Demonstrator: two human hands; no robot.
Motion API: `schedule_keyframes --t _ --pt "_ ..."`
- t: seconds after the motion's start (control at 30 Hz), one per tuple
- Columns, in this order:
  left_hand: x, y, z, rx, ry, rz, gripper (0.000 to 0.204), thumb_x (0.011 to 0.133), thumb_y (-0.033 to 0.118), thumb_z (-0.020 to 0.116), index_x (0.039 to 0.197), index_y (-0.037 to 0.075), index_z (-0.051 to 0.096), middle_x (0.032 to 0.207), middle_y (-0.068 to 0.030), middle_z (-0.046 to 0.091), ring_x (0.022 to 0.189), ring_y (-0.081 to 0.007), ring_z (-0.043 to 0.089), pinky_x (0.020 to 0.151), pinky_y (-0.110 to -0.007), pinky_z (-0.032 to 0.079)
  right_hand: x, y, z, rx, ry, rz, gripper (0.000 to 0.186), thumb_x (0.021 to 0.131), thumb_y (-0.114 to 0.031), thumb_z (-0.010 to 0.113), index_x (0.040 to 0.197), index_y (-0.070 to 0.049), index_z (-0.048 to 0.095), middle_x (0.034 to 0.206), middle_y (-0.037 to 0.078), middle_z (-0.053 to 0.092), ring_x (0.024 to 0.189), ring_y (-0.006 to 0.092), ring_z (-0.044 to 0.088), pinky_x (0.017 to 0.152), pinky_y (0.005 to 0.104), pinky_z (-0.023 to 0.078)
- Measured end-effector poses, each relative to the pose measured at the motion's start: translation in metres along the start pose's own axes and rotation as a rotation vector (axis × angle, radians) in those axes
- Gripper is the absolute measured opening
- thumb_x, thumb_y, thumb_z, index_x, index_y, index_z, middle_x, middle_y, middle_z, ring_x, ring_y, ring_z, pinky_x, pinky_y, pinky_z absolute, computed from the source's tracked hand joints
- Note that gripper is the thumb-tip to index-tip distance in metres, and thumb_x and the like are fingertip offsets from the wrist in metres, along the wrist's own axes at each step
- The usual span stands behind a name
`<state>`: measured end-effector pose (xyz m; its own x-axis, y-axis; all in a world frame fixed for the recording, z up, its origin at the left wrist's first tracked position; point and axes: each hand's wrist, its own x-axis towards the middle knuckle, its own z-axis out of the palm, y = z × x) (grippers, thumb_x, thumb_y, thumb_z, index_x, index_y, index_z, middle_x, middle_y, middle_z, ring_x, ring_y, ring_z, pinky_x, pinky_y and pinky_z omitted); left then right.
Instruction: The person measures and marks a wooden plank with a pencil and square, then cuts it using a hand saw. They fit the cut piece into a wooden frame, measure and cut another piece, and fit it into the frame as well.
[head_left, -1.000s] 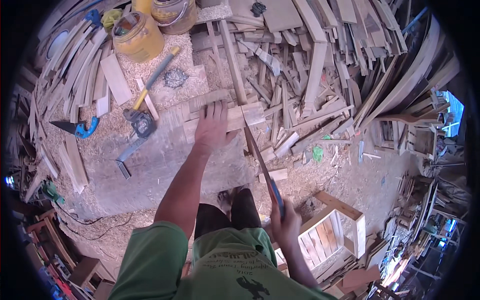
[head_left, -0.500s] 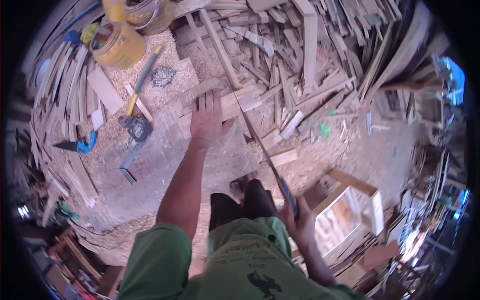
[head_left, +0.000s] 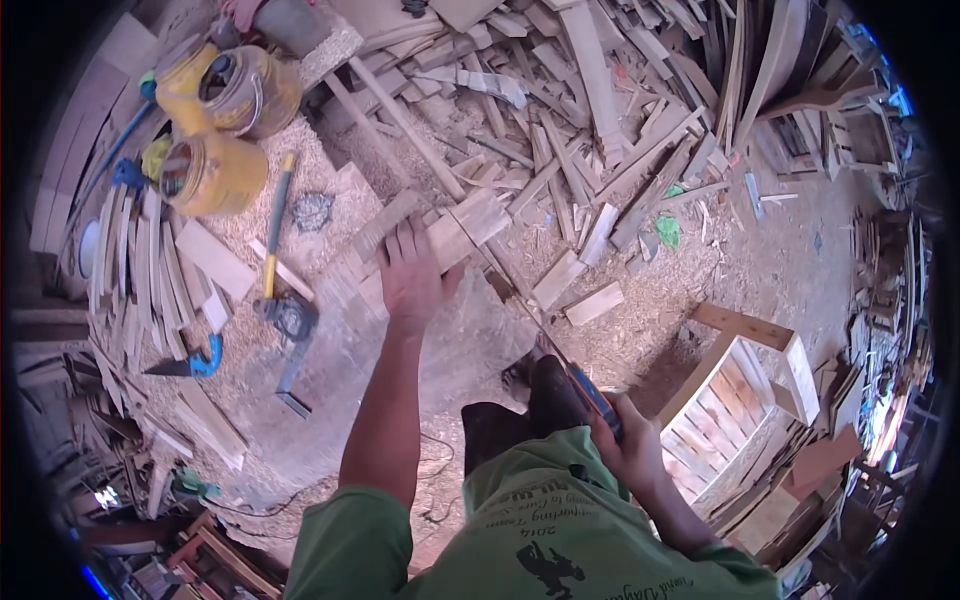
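My left hand [head_left: 410, 275] lies flat with fingers spread, pressing on a wooden piece [head_left: 482, 214] on a worn board [head_left: 345, 345]. Ahead of its fingertips sits another wood strip [head_left: 388, 222]. My right hand [head_left: 635, 445] is wrapped round the blue-and-orange handle [head_left: 595, 400] of a handsaw. The narrow saw blade [head_left: 517, 287] slants forward and left to the wooden piece, crossing it right of my left hand. How deep the blade sits in the wood, I cannot tell. One foot [head_left: 518, 378] shows close to the blade.
Left of the board lie a hammer [head_left: 279, 225], a tape measure [head_left: 290, 318], a metal square [head_left: 290, 390] and a blue-handled knife-like tool [head_left: 195, 360]. Yellow tubs [head_left: 215, 175] stand at the far left. Scrap wood [head_left: 560, 150] is heaped ahead; a wooden frame [head_left: 735, 345] stands at right.
The whole view has shifted. My right hand and the saw handle appear farther right, with the blade at a flatter slant. My left hand stays on the wooden piece.
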<state>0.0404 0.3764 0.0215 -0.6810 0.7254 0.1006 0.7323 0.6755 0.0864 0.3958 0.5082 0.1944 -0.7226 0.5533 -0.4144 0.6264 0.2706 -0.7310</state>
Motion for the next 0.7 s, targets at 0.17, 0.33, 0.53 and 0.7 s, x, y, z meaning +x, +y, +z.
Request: schedule_keyframes --t 0.17,0.33,0.53,0.7 --pt "0.010 0.012 0.004 -0.022 0.035 0.045 0.114 0.083 0.055 0.086 0.166 -0.009 0.041 0.156 -0.0278 0.052 0.140 -0.0452 0.051 0.121 -0.059 0.039 0.127 -0.008 0.068 -0.040 0.067 -0.082 0.033 0.108 -0.037 0.072 0.124 -0.009 0.069 0.078 0.024 0.073 0.074 0.0484 0.075 0.067 0.0572 0.058" --pt "0.004 0.011 0.003 -0.004 -0.039 0.011 0.113 0.085 0.057 0.084 0.166 -0.009 0.040 0.156 -0.0261 0.052 0.140 -0.0435 0.051 0.122 -0.059 0.038 0.139 -0.012 0.071 -0.028 0.031 -0.108 0.034 0.109 -0.038 0.071 0.125 -0.008 0.068 0.080 0.024 0.074 0.077 0.0492 0.075 0.070 0.0600 0.058" --pt "0.006 0.004 0.006 0.008 -0.015 -0.003 0.115 0.084 0.056 0.084 0.167 -0.009 0.038 0.156 -0.0269 0.052 0.138 -0.0443 0.052 0.122 -0.061 0.037 0.022 -0.014 -0.008 0.046 -0.006 -0.025 0.035 0.106 -0.029 0.076 0.128 -0.003 0.069 0.085 0.023 0.076 0.076 0.0434 0.078 0.067 0.0503 0.062" --pt "0.010 0.019 0.006 0.000 -0.092 -0.009 0.118 0.084 0.061 0.082 0.168 -0.009 0.038 0.154 -0.0266 0.052 0.138 -0.0438 0.052 0.122 -0.061 0.037 0.148 0.007 0.062 -0.109 -0.034 -0.023 0.033 0.108 -0.038 0.072 0.121 -0.007 0.069 0.087 0.026 0.075 0.076 0.0493 0.075 0.070 0.0582 0.059"
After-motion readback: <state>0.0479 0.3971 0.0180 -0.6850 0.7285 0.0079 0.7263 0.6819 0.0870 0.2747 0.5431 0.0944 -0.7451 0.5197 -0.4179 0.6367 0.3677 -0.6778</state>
